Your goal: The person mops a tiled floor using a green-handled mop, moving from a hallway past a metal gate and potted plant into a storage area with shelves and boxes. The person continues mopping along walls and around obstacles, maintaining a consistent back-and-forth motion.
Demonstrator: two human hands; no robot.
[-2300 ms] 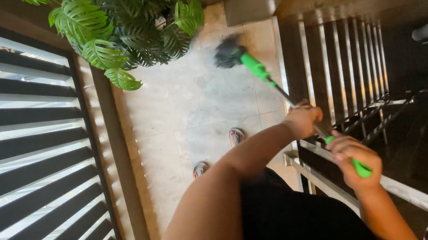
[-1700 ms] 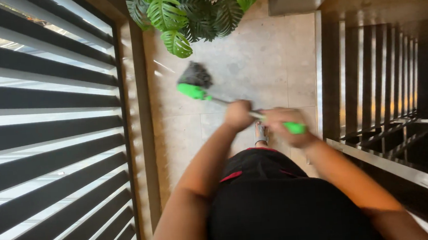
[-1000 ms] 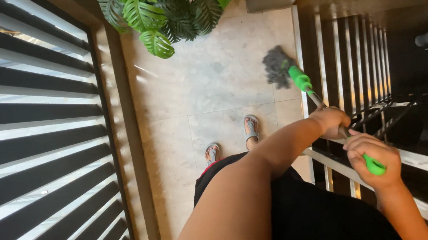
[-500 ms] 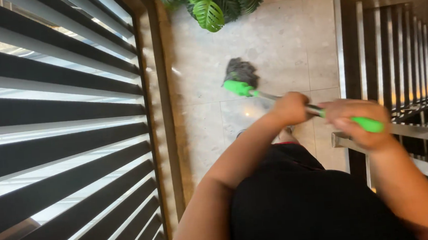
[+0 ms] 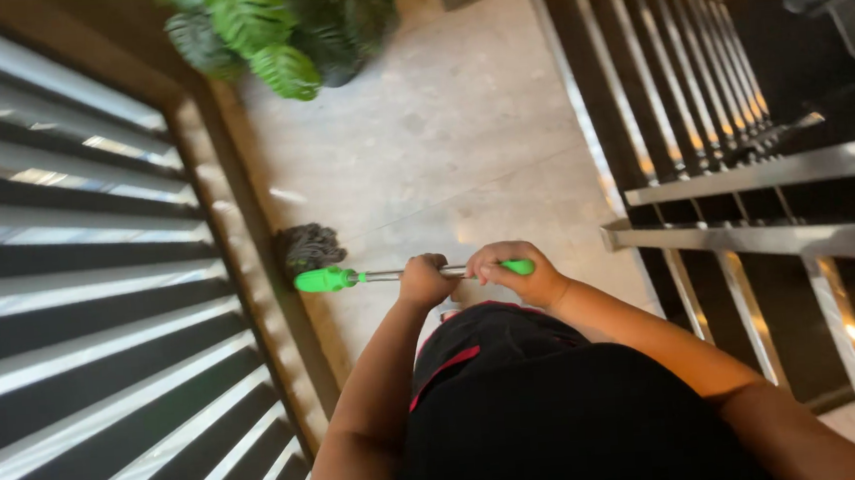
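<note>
I hold a mop with a metal handle (image 5: 382, 274) and bright green fittings. My left hand (image 5: 424, 279) grips the shaft near its middle. My right hand (image 5: 512, 272) is closed round the green grip at the handle's upper end. The dark grey stringy mop head (image 5: 310, 246) rests on the pale stone floor (image 5: 441, 149), close against the base of the slatted wall on the left. The handle lies almost level across the view, in front of my black shirt.
A slatted wall (image 5: 70, 295) with bright gaps runs down the left side. A metal railing (image 5: 746, 208) with upright bars borders the floor on the right. A leafy green plant (image 5: 282, 30) stands at the far end of the narrow floor.
The mop head has swung from the middle of the floor to the left, up against the slatted wall. My hands have moved closer together on the handle.
</note>
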